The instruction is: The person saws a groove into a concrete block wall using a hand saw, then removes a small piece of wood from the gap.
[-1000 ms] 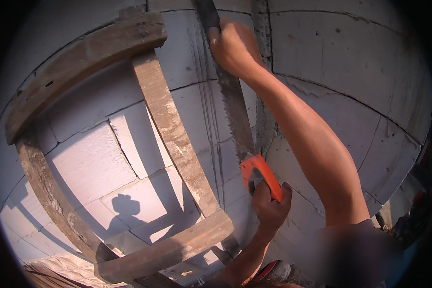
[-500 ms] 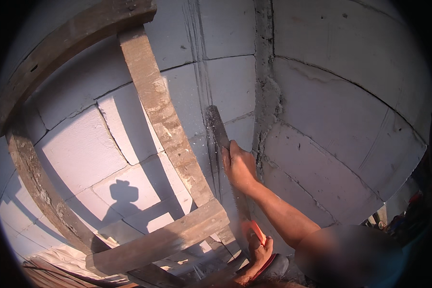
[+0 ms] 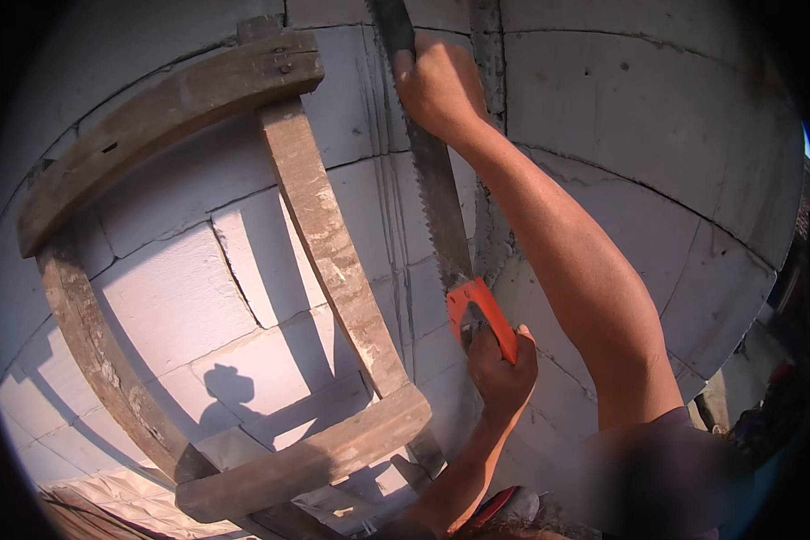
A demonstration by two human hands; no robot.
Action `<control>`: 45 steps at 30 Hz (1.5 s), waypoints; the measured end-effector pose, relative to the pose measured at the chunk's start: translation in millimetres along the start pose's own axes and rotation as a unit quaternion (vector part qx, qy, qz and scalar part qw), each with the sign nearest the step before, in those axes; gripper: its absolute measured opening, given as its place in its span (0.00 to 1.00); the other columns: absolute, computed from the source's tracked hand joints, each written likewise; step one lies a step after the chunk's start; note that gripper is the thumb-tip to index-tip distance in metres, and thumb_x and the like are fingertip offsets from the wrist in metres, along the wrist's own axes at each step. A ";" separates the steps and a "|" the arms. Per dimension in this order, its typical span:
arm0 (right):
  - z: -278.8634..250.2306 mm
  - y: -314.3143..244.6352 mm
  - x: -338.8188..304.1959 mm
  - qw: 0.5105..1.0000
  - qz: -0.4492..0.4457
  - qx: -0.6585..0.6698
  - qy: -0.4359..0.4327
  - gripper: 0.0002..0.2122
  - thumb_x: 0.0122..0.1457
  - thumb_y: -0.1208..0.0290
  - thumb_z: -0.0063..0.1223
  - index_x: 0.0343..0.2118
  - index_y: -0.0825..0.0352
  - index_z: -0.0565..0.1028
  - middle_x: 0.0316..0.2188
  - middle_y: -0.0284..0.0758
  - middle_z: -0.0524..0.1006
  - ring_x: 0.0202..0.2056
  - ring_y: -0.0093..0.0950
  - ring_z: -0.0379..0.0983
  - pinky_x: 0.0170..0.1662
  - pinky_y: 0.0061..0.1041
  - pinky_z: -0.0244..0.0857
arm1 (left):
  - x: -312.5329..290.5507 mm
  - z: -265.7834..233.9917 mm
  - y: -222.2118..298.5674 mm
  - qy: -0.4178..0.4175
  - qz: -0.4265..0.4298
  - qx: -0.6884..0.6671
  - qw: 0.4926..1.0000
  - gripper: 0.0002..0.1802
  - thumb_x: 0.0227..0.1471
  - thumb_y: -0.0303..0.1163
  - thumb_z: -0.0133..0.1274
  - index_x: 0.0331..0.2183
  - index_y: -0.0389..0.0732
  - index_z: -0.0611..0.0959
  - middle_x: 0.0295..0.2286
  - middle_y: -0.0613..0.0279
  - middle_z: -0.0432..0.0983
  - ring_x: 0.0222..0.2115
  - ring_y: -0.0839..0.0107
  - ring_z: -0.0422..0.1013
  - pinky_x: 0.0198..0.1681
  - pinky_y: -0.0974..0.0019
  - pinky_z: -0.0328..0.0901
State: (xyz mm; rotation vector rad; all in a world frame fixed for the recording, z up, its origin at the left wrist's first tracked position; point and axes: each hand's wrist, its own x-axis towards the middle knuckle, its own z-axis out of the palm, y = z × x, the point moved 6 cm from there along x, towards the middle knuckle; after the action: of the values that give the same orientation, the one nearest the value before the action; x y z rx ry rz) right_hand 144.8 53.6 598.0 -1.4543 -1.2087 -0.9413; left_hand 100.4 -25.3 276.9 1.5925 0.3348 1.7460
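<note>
A handsaw with a long dark toothed blade (image 3: 443,198) and an orange handle (image 3: 499,322) runs steeply up the wall. My left hand (image 3: 502,373) is wrapped round the handle. Higher up, my right hand (image 3: 441,87) grips the blade near its far end, which runs out of the top of the view. The teeth face left, towards narrow vertical grooves (image 3: 392,216) cut in the pale block wall (image 3: 346,211). Whether the teeth touch the wall here I cannot tell.
Left of the saw stands a worn wooden frame (image 3: 324,234) with a lower crosspiece (image 3: 306,454). A rough mortar joint (image 3: 492,238) marks the wall corner, and another block wall (image 3: 621,189) rises on the right. Crumpled light sheeting (image 3: 108,499) lies at lower left.
Both my hands and the saw have moved up along the wall. The orange handle, low before, now shows near mid-view. The view has shifted a little too.
</note>
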 end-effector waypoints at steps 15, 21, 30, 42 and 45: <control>81.1 89.1 -409.6 0.953 0.156 0.064 -0.253 0.10 0.64 0.70 0.53 0.32 0.71 0.69 0.21 0.53 0.76 0.26 0.57 0.75 0.29 0.50 0.67 | -354.2 -101.1 -157.4 -0.188 -0.231 0.163 0.941 0.13 0.49 0.32 0.61 0.32 0.30 0.79 0.30 0.41 0.75 0.40 0.38 0.73 0.55 0.40 0.62; 33.2 56.9 -267.5 0.982 0.079 0.137 -0.104 0.10 0.65 0.73 0.53 0.29 0.72 0.68 0.15 0.50 0.72 0.19 0.49 0.75 0.24 0.35 0.65 | -240.2 -43.2 -120.6 -0.143 -0.216 0.114 0.959 0.10 0.51 0.29 0.61 0.30 0.34 0.77 0.25 0.47 0.74 0.32 0.48 0.73 0.49 0.48 0.64; 11.5 8.4 14.2 0.999 -0.012 0.006 0.051 0.13 0.63 0.67 0.50 0.32 0.75 0.76 0.27 0.53 0.79 0.34 0.49 0.80 0.38 0.45 0.72 | 15.6 5.8 -21.6 0.054 -0.001 -0.002 0.999 0.08 0.53 0.21 0.56 0.26 0.33 0.73 0.17 0.58 0.66 0.19 0.69 0.65 0.25 0.63 0.60; 67.7 98.2 -330.1 0.976 0.133 0.015 -0.169 0.09 0.64 0.71 0.53 0.35 0.75 0.70 0.17 0.53 0.74 0.23 0.55 0.75 0.28 0.48 0.66 | -277.4 -70.9 -158.5 -0.107 -0.146 0.213 0.960 0.17 0.54 0.35 0.60 0.32 0.28 0.76 0.31 0.37 0.74 0.38 0.39 0.71 0.43 0.45 0.66; 51.6 88.4 -326.0 0.981 0.094 0.026 -0.166 0.10 0.64 0.71 0.53 0.36 0.76 0.71 0.16 0.52 0.73 0.21 0.53 0.75 0.25 0.44 0.66 | -277.0 -63.7 -138.8 -0.149 -0.145 0.179 0.962 0.17 0.55 0.35 0.60 0.33 0.28 0.76 0.31 0.37 0.74 0.37 0.39 0.72 0.44 0.46 0.66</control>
State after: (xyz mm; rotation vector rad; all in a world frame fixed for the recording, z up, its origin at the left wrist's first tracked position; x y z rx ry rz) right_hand 164.0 32.1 257.5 -1.6961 -1.2934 -0.5489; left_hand 76.3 -94.7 -30.7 1.9181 0.7261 1.2499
